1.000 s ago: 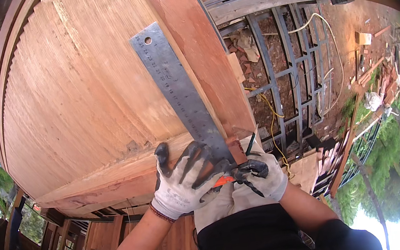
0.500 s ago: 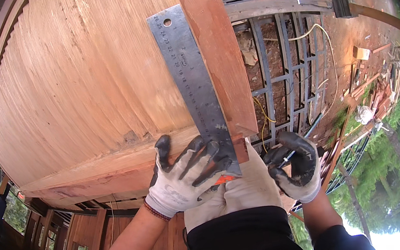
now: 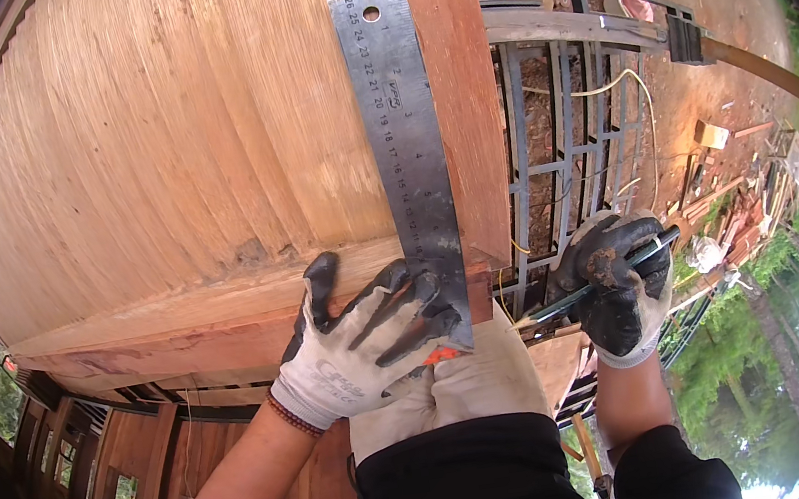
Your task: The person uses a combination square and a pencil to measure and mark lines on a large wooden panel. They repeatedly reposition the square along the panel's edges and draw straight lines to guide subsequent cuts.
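A long steel ruler [image 3: 403,138] lies along the reddish plank [image 3: 455,91] at the right edge of a large wooden panel [image 3: 176,158]. My left hand [image 3: 367,345], in a white glove with black fingers, presses the ruler's near end down on the panel's front edge. My right hand [image 3: 616,287], gloved the same way, holds a dark pencil [image 3: 592,290] off the panel to the right, its tip pointing left toward the ruler. The hand is apart from the wood.
A grey metal frame [image 3: 565,127] with bars stands right of the plank, with a yellowish cable [image 3: 639,112] over it. Wood scraps [image 3: 726,196] litter the dirt ground at the right. More wooden panels [image 3: 134,456] lie lower left. Trees show at the lower right.
The ruler has swung from tilted to nearly straight along the plank. My right hand has left the ruler's near end and moved right with the pencil.
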Tool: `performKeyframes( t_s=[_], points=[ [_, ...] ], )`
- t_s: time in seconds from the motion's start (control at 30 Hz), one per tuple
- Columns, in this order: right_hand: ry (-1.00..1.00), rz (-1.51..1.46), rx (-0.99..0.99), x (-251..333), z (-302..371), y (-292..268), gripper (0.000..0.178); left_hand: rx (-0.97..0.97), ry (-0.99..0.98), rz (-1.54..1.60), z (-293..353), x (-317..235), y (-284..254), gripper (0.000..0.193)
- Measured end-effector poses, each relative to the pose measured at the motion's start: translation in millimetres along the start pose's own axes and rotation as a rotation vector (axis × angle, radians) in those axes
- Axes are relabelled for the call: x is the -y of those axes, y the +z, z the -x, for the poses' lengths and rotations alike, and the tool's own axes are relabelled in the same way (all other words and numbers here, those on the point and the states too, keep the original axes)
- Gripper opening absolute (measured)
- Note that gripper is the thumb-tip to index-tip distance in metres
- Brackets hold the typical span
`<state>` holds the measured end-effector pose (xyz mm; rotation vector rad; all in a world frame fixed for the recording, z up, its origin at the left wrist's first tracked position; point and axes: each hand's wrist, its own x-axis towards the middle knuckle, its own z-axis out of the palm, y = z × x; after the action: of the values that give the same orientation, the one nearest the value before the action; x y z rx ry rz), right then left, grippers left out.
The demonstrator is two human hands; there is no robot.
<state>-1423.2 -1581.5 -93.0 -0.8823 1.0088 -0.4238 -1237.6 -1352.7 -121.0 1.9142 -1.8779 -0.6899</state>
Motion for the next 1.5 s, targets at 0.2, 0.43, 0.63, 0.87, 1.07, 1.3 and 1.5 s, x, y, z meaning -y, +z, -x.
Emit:
performKeyframes(
  t_s=[0.2, 0.43, 0.63, 0.87, 1.07, 1.3, 1.5],
  points=[
    [0.148, -0.038, 0.243, 9, -19, 6, 0.056, 0.009, -0.012, -0.006, 3, -1, 2, 0.054],
    [0.144, -0.057, 0.105, 5, -21, 7, 0.040, 0.008, -0.004, -0.026, 3, -1, 3, 0.050],
    [0.136, 0.010, 0.263, -2, -29, -3, 0.031, 0.035, -0.012, -0.034, 5, -1, 5, 0.048],
    [0.200, -0.103, 0.452, -10, -46, -14, 0.033, 0.015, 0.003, -0.055, 1, -1, 0, 0.049],
    [0.219, 0.080, 0.414, -3, -50, -1, 0.032, 0.058, 0.009, -0.057, 3, 0, 0, 0.050],
    [0.251, 0.406, 0.604, 19, -52, 6, 0.027, 0.016, 0.005, -0.065, 5, -1, 3, 0.049],
    [0.163, 0.460, 0.548, 22, -48, 18, 0.023, 0.016, 0.013, -0.080, 2, -1, 3, 0.048]
  ],
)
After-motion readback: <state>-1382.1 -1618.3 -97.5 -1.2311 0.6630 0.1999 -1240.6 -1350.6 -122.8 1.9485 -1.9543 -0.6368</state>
